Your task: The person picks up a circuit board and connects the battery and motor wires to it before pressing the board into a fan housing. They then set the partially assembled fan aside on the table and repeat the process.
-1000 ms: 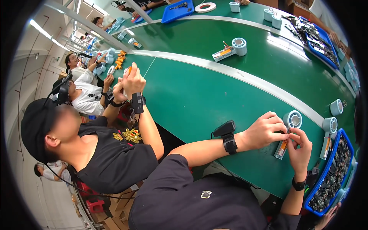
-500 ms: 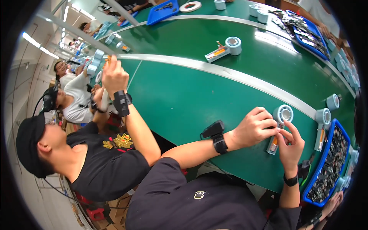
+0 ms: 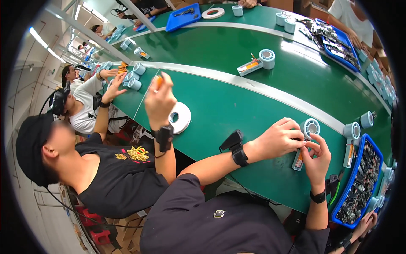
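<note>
A light-blue handheld fan (image 3: 311, 126) with a round head lies on the green bench in front of me. Its handle (image 3: 298, 161) is open and shows an orange part inside. Over the fan's neck, my left hand (image 3: 284, 138) is closed, thumb and fingers pinched together. My right hand (image 3: 318, 160) meets it there, thumb and index finger pinching at the same spot. What the fingertips hold is too small and covered to make out. A second open fan (image 3: 352, 130) lies to the right of my hands.
A blue tray (image 3: 336, 211) of small dark parts stands at right. Farther off on the green surface lies another open fan (image 3: 266, 59). At left, a co-worker's hand (image 3: 160, 103) holds something orange above a white tape roll (image 3: 186, 120). Green-handled tool (image 3: 336, 190) sits beside my right wrist.
My hands keep almost the same pinch over the fan. The co-worker's near hand has swung right and toward me with an orange item, and the white tape roll now shows on the bench.
</note>
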`<state>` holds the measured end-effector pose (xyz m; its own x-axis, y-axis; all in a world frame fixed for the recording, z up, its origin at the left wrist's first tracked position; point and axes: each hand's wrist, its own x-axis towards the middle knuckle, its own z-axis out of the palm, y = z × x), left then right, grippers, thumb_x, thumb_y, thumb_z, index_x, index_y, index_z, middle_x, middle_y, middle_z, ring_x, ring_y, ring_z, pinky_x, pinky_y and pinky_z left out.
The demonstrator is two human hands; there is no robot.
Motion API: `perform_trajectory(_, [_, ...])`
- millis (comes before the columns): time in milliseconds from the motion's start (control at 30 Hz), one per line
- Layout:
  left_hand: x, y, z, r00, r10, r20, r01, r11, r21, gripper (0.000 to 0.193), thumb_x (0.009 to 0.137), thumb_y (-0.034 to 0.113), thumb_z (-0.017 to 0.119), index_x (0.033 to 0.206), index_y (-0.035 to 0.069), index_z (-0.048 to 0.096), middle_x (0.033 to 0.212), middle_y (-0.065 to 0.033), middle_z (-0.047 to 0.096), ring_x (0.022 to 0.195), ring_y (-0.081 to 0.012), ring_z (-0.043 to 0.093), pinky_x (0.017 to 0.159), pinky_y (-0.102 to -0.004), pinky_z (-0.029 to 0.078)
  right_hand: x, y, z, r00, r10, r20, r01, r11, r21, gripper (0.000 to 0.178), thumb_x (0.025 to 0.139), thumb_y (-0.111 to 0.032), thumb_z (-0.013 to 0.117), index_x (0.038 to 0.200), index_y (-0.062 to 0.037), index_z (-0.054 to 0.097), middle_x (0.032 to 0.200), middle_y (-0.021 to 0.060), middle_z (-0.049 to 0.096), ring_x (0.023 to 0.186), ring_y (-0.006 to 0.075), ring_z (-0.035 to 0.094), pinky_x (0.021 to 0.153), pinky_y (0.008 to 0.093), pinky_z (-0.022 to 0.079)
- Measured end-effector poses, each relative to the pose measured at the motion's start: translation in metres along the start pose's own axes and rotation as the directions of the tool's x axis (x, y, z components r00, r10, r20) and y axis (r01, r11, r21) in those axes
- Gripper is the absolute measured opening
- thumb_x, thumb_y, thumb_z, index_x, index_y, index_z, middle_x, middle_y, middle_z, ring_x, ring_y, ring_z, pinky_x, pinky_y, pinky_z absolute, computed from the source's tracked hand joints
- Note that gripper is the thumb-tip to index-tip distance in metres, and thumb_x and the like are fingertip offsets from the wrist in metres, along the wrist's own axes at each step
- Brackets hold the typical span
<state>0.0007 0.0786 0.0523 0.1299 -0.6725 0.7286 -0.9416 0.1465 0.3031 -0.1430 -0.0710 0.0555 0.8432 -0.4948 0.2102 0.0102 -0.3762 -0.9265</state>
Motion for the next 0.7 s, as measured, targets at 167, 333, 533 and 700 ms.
perform_trajectory(167, [0.012,-0.063,-0.041,0.973,-0.221,-0.07,0.227,0.969,0.101,0.031,0.076,0.027,0.084,0.101,0.013,0.075,0.106,-0.0049,0.069,0.112,-0.0298,0.061,0.102,-0.0478,0.046,0.011,-0.007,-0.003,0.995,0.052,0.085,-0.057,0.997,0.06,0.039,0.084,0.007,0.069,0.121,0.0026,0.063,0.087,0.0026,0.07,0.064,0.0002,0.049,0.058,0.0173,0.039])
perform_trajectory(333, [0.009,-0.165,-0.059,0.88,-0.402,-0.254,0.458,0.57,0.682,0.045,0.082,0.028,0.081,0.122,0.014,0.065,0.107,-0.0108,0.07,0.11,-0.0328,0.065,0.096,-0.046,0.05,0.0,-0.011,-0.003,0.993,-0.004,0.12,0.005,1.0,-0.007,0.027,0.084,0.006,0.068,0.111,0.0039,0.065,0.085,0.0016,0.066,0.066,0.002,0.051,0.061,0.0193,0.043])
perform_trajectory(533, [0.013,-0.151,-0.045,0.718,-0.696,-0.033,0.58,0.57,0.582,0.05,0.082,0.025,0.079,0.126,0.014,0.058,0.103,-0.0135,0.072,0.105,-0.0321,0.069,0.089,-0.0458,0.054,0.002,-0.007,-0.011,0.995,0.034,0.095,-0.034,0.999,-0.003,0.015,0.083,0.004,0.068,0.098,0.0043,0.067,0.079,0.0028,0.066,0.063,0.0051,0.053,0.061,0.0223,0.045])
perform_trajectory(700, [0.025,-0.09,-0.04,0.612,-0.788,-0.061,0.644,0.452,0.617,0.046,0.079,0.015,0.073,0.122,0.012,0.058,0.1,-0.0153,0.072,0.094,-0.0368,0.07,0.081,-0.0495,0.057,0.004,0.01,-0.038,0.991,0.048,0.125,-0.039,0.996,-0.081,0.011,0.087,0.0,0.068,0.097,0.0032,0.067,0.071,-0.0013,0.06,0.065,0.0044,0.054,0.061,0.0227,0.045])
